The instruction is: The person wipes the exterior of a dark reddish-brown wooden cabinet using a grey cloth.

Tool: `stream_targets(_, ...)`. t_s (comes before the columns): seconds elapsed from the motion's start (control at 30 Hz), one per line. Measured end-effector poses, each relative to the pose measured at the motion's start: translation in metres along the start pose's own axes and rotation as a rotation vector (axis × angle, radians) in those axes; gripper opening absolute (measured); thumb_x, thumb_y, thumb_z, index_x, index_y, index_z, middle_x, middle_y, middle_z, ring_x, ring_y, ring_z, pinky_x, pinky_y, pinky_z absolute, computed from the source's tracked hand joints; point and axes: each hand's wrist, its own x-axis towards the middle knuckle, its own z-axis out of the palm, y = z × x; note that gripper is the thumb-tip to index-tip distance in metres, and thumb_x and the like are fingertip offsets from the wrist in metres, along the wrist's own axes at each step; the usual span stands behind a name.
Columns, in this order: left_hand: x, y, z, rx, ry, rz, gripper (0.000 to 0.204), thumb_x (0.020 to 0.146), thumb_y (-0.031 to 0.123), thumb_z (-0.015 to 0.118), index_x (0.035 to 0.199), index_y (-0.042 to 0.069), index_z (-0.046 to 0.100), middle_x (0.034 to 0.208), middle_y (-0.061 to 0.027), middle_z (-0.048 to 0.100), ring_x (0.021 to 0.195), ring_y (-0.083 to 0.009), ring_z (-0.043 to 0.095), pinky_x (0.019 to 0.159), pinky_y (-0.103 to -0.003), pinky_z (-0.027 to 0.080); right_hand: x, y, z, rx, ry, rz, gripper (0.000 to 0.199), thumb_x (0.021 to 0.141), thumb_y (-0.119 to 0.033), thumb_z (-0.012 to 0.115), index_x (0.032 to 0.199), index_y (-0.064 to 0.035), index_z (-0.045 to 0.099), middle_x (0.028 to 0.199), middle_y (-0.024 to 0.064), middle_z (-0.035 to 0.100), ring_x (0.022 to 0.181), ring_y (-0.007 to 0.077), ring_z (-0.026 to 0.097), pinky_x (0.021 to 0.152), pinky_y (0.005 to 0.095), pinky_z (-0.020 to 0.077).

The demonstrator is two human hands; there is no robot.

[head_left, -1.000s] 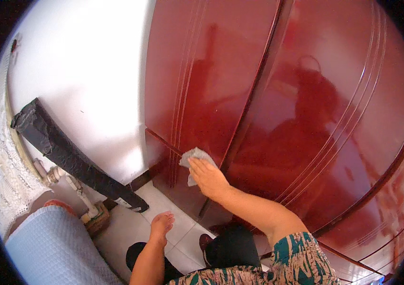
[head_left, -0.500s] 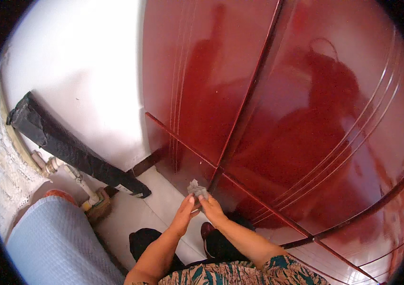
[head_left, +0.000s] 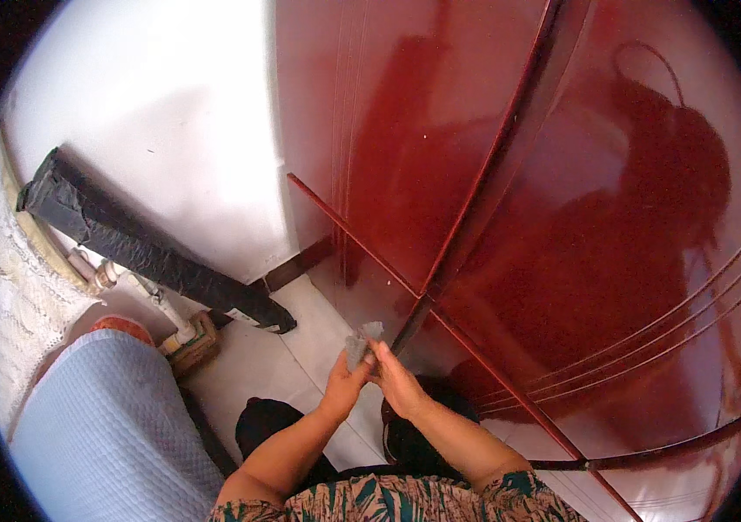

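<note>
A small grey piece of crumpled cloth (head_left: 356, 350) pokes up between my two hands, in front of my body at the foot of a glossy dark red cabinet (head_left: 579, 252). My left hand (head_left: 344, 388) is closed on the cloth from its left side. From the other side my right hand (head_left: 397, 383) presses against it, with the fingers together. The fingertips of both hands meet around it, and part of the cloth is hidden by them. Both hands stay apart from the cabinet doors.
A long black-wrapped roll (head_left: 157, 248) leans against the white wall (head_left: 161, 104) on the left. Pale pipes (head_left: 157, 296) run behind it. A bed edge with a light blue quilted cover (head_left: 114, 426) stands at lower left, beside a white lace cloth (head_left: 26, 304). Light tiles (head_left: 253, 374) form the floor.
The cloth has shifted between my fingers and now stands up in two folds, the left one beside my left hand. My view has moved, so the cabinet sits further right.
</note>
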Motion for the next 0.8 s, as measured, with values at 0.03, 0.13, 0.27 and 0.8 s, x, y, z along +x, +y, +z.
stream_targets(0.03, 0.006, 0.001, -0.003, -0.083, 0.044, -0.061, 0.051, 0.094, 0.034, 0.053, 0.131, 0.002, 0.042, 0.125, -0.0106, 0.051, 0.111, -0.0208, 0.051, 0.093, -0.032, 0.043, -0.002, -0.004, 0.002, -0.07, 0.015, -0.063, 0.057, 0.096, -0.043, 0.045, 0.138, -0.004, 0.038, 0.139, 0.0057, 0.042, 0.127, 0.0177, 0.038, 0.101, 0.0354, 0.0332)
stream_targets(0.13, 0.028, 0.047, 0.021, -0.244, 0.316, 0.12, 0.054, 0.095, 0.045, 0.045, 0.123, -0.001, 0.049, 0.123, -0.0125, 0.052, 0.111, -0.0226, 0.05, 0.092, -0.034, 0.041, -0.001, -0.012, -0.01, -0.314, 0.095, -0.183, 0.056, 0.096, -0.04, 0.047, 0.139, -0.0053, 0.037, 0.137, 0.0078, 0.045, 0.124, 0.0186, 0.044, 0.099, 0.0364, 0.0352)
stream_targets(0.27, 0.088, 0.08, 0.037, 0.005, 0.621, 0.046, 0.061, 0.095, 0.048, 0.042, 0.126, -0.005, 0.046, 0.128, -0.0166, 0.05, 0.116, -0.0283, 0.047, 0.1, -0.038, 0.035, 0.011, 0.021, -0.049, -0.59, 0.052, 0.137, 0.049, 0.095, -0.033, 0.05, 0.136, -0.0083, 0.043, 0.129, 0.0098, 0.052, 0.116, 0.0229, 0.051, 0.097, 0.0361, 0.0382)
stream_targets(0.8, 0.105, 0.059, 0.104, 0.19, 0.297, 0.714, 0.081, 0.095, 0.039, 0.041, 0.144, -0.006, -0.004, 0.153, -0.0219, -0.004, 0.142, -0.0343, 0.003, 0.114, -0.043, 0.003, -0.014, 0.076, -0.013, -1.729, -1.011, 0.269, 0.048, 0.092, -0.036, 0.046, 0.133, -0.0133, 0.041, 0.12, 0.0159, 0.056, 0.104, 0.0351, 0.058, 0.083, 0.0466, 0.0489)
